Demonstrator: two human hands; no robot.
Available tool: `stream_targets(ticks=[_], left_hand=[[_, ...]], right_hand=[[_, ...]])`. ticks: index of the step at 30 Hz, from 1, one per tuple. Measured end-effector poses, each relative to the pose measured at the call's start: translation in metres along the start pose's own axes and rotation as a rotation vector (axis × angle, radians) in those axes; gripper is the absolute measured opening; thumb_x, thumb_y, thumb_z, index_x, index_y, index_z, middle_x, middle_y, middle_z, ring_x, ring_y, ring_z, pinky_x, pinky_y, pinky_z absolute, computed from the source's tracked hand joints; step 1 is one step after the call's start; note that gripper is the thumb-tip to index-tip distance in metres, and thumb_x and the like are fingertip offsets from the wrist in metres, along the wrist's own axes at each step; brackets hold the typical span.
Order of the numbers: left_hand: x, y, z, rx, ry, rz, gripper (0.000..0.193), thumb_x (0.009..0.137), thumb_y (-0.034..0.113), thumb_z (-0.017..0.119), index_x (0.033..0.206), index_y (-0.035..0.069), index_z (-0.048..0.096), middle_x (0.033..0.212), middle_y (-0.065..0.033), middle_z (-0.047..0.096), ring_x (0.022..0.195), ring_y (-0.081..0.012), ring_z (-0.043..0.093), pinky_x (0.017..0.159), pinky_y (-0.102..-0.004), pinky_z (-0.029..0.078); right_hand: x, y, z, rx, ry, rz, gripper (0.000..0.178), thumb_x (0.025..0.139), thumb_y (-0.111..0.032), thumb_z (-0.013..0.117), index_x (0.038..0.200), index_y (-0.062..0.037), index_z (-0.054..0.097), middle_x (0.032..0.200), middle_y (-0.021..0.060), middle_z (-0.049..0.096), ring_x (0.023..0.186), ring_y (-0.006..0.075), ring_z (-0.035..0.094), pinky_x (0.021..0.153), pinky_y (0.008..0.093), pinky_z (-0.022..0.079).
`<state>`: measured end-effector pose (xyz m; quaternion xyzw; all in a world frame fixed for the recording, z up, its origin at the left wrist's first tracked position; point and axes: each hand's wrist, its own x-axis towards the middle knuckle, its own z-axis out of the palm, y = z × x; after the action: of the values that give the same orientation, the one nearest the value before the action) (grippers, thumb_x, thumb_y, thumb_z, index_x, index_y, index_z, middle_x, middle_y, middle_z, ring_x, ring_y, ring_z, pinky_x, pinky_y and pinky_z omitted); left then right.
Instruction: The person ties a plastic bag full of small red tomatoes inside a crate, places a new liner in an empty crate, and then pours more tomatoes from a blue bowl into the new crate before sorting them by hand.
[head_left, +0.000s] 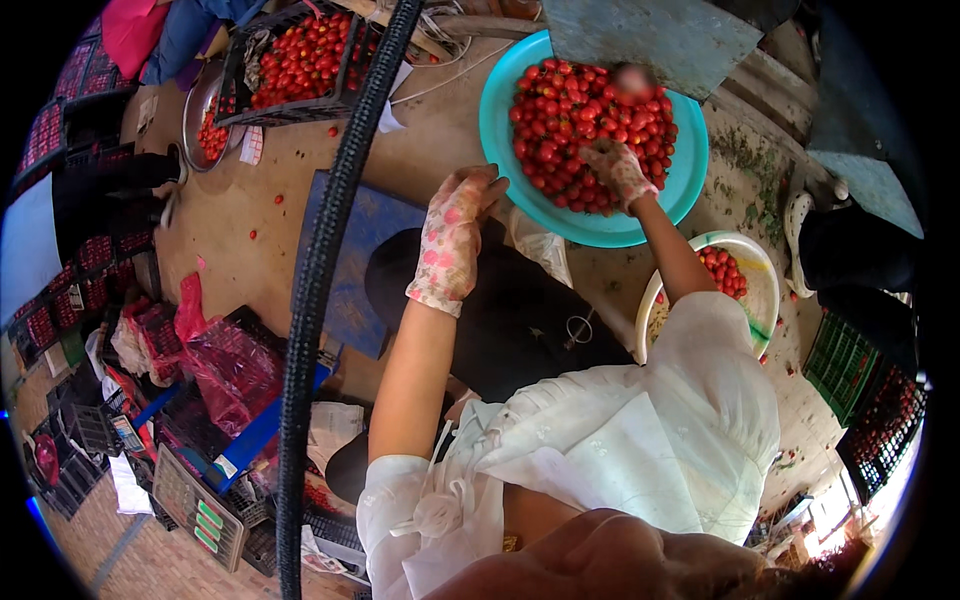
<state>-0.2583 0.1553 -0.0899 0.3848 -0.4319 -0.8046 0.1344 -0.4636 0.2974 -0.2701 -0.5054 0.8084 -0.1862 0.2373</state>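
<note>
A wide turquoise basin (695,140) holds a heap of red cherry tomatoes (560,130). Over the heap, my right hand (622,172), in a flowered fingerless glove, reaches down with its bent fingers drawn together among the tomatoes. What lies between those fingertips is hidden. At the basin's left rim is my left hand (455,232), gloved in the same pattern. Its fingers are loosely bent, thumb apart, and nothing shows in them; whether they touch the rim is unclear. A pale bucket (768,285) with more cherry tomatoes stands below my right forearm.
Grey boards (655,45) jut over the basin's far side. A black crate (290,112) of tomatoes and a metal bowl (200,105) stand at far left. A scale (200,510) and stacked crates (90,265) line the left. Another person's shoe (797,240) is at right.
</note>
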Motion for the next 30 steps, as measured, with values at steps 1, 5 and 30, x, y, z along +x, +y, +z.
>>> stream_targets(ticks=[1,5,30], left_hand=[[0.001,0.0,0.0,-0.003,0.001,0.005,0.032,0.086,0.021,0.051,0.106,-0.004,0.05,0.108,-0.0133,0.054,0.103,-0.0229,0.054,0.089,-0.0322,0.039],[0.002,0.001,0.007,0.005,-0.009,-0.049,0.035,0.086,0.024,0.051,0.106,-0.004,0.051,0.109,-0.0139,0.055,0.104,-0.0233,0.054,0.09,-0.0324,0.038],[-0.011,-0.006,-0.026,-0.142,-0.04,0.013,0.033,0.085,0.026,0.051,0.104,-0.001,0.052,0.106,-0.0122,0.056,0.1,-0.0231,0.055,0.087,-0.0336,0.039]], right_hand=[[0.014,-0.015,-0.01,0.325,-0.017,0.202,0.037,0.074,-0.03,0.06,0.102,-0.0057,0.056,0.092,0.0105,0.058,0.082,0.0224,0.058,0.069,0.0354,0.047],[0.089,-0.032,0.025,0.084,0.155,0.131,0.033,0.081,-0.016,0.049,0.112,-0.0057,0.051,0.113,0.0108,0.053,0.105,0.0237,0.051,0.088,0.0327,0.04],[0.074,-0.111,-0.001,0.264,-0.577,0.159,0.011,0.073,-0.009,0.055,0.083,-0.0135,0.054,0.082,0.0036,0.058,0.076,0.0173,0.059,0.062,0.0289,0.046]])
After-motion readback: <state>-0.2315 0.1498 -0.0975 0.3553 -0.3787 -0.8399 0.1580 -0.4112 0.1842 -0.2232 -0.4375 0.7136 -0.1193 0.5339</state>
